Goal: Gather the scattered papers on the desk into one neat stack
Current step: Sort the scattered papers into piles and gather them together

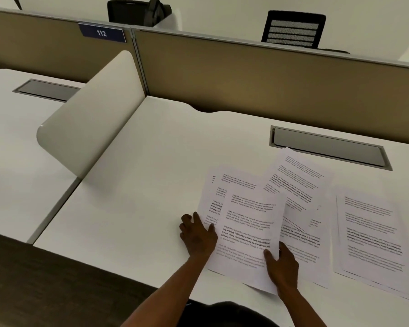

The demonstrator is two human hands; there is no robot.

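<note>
Head view: left hand [197, 236] sits at the left edge of the near sheets, thumb on top of the paper, fingers curled w/ tips partly under it, so it holds that edge; right hand [282, 267] pinches the lower right corner of the top sheet [248, 230], thumb on the printed face, other fingers hidden below. Top sheet lies skewed over a second sheet [216, 185]; a tilted sheet [295, 182] fans out behind, its far corner touching the grey cable hatch [328, 147]; a further loose pile [373, 234] lies to the right, near but apart from the held sheets, its lower edge close to the desk [139, 185] front. Step in hand, by judgement: squaring the near sheets. Done well, both hands close in on opposite edges, lift slightly & tap the bundle on the desk so edges line up, then slide it right over the tilted sheet & loose pile rather than dragging singles. Room: broad bare desk to the left & behind; curved white divider [90, 114] bounds the left, tan partition [269, 79] the back. Risk: right-hand sheets may slip off the front edge.
</note>
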